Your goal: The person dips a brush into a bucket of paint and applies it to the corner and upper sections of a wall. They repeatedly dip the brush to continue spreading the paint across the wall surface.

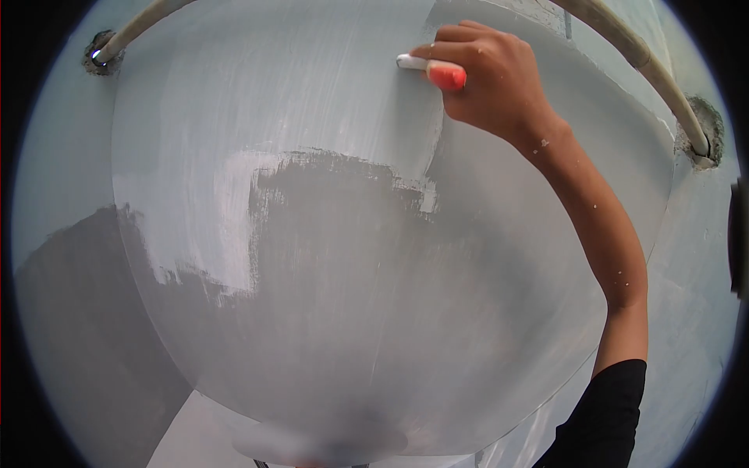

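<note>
My right hand [495,78] is raised at the upper right, its fingers wrapped round a brush handle [447,76] with a red end. The brush's white part [411,62] points left, close to the grey wall surface [335,226]. Small white specks dot the hand and forearm. Pale wet-looking paint [257,101] covers the upper left and middle of the surface, with a ragged lower edge above darker grey. Bristles are hard to make out. My left hand does not show.
A pale pipe [608,27] crosses the top right and enters a rough hole [706,132]. Another pipe end [129,35] enters a hole at the upper left. A blurred rounded shape [320,441] sits at the bottom. Side walls [86,312] flank the surface.
</note>
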Demonstrator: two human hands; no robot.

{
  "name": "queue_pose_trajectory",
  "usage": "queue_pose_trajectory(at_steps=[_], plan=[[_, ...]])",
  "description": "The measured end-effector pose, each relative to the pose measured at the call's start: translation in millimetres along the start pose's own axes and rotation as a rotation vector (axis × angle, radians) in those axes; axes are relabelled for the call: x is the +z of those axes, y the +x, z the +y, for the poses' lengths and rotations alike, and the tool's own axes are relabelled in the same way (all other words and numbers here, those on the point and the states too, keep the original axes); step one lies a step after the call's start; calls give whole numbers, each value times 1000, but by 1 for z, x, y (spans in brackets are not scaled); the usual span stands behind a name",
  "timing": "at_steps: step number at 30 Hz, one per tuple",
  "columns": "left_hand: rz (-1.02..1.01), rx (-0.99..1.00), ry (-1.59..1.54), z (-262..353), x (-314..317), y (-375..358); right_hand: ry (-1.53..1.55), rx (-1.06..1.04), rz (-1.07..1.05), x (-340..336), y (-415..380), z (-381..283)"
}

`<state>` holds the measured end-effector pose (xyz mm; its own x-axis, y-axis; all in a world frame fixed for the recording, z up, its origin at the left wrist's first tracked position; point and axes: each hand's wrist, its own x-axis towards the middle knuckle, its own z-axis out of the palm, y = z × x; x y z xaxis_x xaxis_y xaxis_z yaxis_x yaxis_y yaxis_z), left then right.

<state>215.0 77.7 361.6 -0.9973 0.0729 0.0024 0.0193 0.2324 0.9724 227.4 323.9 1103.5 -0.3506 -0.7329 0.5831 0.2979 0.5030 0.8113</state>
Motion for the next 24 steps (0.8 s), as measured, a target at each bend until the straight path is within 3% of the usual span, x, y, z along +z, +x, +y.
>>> queue_pose_trajectory(at_steps=[4,7,10,13,16,19,24], plan=[[-11,0,-2,2,2,-8,-119,50,182,11,38,45],[17,28,20,-5,2,-6,-237,78,55,30,15,38],[36,-39,10,3,1,-12,-9,-60,17,18,-15,-2],[-13,-80,48,-34,2,-5,19,5,42,7,-3,0],[6,-9,37,-27,-1,-12,-9,-60,292,1,41,34],[73,10,11,9,-8,-14,-14,-14,171,34,31,61],[83,-50,-40,-6,-16,-15,144,-71,-24,8,-13,-21]])
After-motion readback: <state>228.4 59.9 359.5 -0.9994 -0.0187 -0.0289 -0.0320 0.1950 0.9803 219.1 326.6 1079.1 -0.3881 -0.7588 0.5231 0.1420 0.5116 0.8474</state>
